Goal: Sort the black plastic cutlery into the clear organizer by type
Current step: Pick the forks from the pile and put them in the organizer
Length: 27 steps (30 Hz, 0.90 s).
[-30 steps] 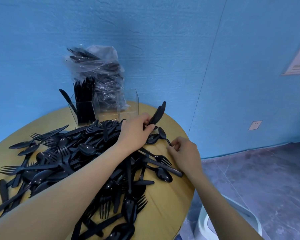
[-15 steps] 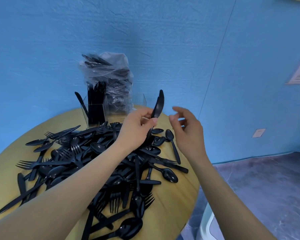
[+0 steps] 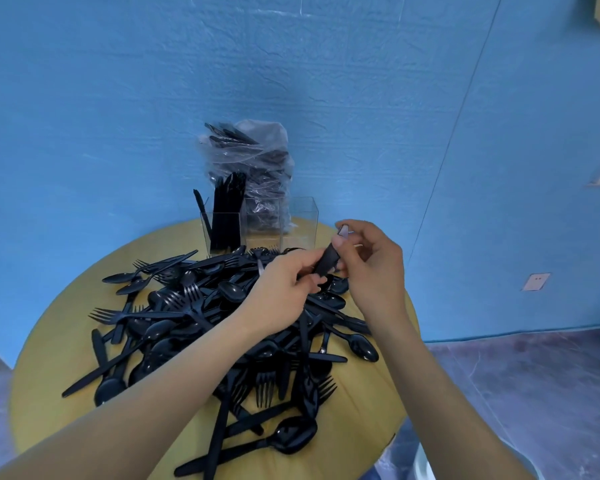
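A heap of black plastic forks, spoons and knives [image 3: 194,317] covers the round yellow table [image 3: 347,441]. Above the heap's far edge, my left hand [image 3: 284,289] and my right hand [image 3: 371,268] meet. Both pinch a black piece of cutlery [image 3: 326,261], most of it hidden by fingers, so its type is unclear. The clear organizer [image 3: 298,220] stands at the back of the table. Its left compartment holds upright black cutlery [image 3: 226,209]; the middle and right compartments look see-through.
A clear plastic bag of black cutlery [image 3: 253,161] leans on the blue wall behind the organizer. A white bin [image 3: 421,462] sits on the floor by the table's right edge. A wall socket [image 3: 536,281] is at the right.
My right hand rose from the table and came in to meet my left. The black piece my left hand held upright is now lower, pinched between both hands.
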Each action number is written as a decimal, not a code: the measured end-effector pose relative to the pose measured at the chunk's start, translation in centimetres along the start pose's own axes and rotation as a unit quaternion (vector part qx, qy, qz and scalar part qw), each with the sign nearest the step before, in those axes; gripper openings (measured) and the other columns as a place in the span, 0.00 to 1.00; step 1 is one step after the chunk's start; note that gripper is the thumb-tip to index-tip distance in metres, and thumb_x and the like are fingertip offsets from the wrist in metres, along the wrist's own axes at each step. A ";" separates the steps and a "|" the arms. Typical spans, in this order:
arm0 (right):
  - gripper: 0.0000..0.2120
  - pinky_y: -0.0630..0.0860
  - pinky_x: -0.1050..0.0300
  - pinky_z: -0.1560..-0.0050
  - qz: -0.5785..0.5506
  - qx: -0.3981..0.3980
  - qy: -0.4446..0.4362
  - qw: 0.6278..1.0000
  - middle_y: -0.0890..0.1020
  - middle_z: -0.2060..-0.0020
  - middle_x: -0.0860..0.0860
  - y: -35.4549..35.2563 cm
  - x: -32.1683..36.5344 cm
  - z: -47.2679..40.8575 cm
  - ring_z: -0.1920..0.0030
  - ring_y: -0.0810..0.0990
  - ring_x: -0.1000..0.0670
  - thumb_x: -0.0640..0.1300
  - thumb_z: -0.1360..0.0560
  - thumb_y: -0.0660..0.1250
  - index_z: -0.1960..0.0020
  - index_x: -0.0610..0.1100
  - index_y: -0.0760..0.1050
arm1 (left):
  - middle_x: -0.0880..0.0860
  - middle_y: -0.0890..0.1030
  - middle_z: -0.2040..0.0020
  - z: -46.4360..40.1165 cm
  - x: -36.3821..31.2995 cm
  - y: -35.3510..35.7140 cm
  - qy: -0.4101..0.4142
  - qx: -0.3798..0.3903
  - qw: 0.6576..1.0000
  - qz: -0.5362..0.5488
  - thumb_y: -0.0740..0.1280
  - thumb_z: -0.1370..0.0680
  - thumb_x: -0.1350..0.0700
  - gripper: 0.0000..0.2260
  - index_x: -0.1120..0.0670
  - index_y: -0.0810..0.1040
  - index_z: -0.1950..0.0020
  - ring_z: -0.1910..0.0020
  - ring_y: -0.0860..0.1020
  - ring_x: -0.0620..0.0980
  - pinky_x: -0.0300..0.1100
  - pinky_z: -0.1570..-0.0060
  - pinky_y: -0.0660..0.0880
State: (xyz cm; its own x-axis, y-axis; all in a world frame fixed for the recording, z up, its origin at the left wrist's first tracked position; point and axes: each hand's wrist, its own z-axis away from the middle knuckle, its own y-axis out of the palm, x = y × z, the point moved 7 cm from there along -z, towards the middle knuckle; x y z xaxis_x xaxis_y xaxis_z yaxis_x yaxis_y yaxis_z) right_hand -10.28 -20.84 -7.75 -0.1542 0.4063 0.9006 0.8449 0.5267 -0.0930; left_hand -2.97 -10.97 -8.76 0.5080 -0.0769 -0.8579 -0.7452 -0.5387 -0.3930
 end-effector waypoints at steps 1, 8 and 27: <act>0.07 0.76 0.53 0.62 0.000 0.010 0.014 1.000 0.77 0.65 0.51 0.2 -0.1 0.1 0.69 0.75 0.55 0.37 0.25 0.67 0.51 0.49 0.77 | 0.55 0.80 0.46 0.4 0.4 -0.1 -0.011 0.010 1.000 0.001 0.57 0.21 0.70 0.20 0.45 0.76 0.44 0.53 0.77 0.36 0.32 0.49 0.74; 0.08 0.72 0.63 0.69 -0.066 0.030 0.054 0.996 0.75 0.72 0.56 1.6 0.5 0.3 0.73 0.73 0.58 0.35 0.25 0.67 0.55 0.48 0.76 | 0.45 0.74 0.66 3.2 3.0 -2.1 -0.081 -0.008 0.996 -0.020 0.54 0.17 0.60 0.12 0.49 0.75 0.49 0.69 0.73 0.40 0.34 0.62 0.73; 0.19 0.59 0.67 0.44 0.353 0.220 -0.030 0.909 0.69 0.41 0.54 5.6 -4.3 7.7 0.37 0.63 0.53 0.50 0.22 0.64 0.33 0.48 0.70 | 0.50 0.76 0.66 12.2 7.5 -8.8 -0.120 -0.315 0.940 -0.058 0.54 0.18 0.59 0.12 0.46 0.74 0.51 0.69 0.74 0.41 0.35 0.68 0.75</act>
State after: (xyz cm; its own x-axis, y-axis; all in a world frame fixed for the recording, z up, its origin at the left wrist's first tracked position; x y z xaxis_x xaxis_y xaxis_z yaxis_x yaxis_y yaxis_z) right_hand -8.79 -13.88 -15.44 0.3078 0.7914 0.5281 0.4602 0.3619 -0.8107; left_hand 2.11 3.47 -15.78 0.4016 0.1629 -0.9012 -0.2486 -0.9277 -0.2785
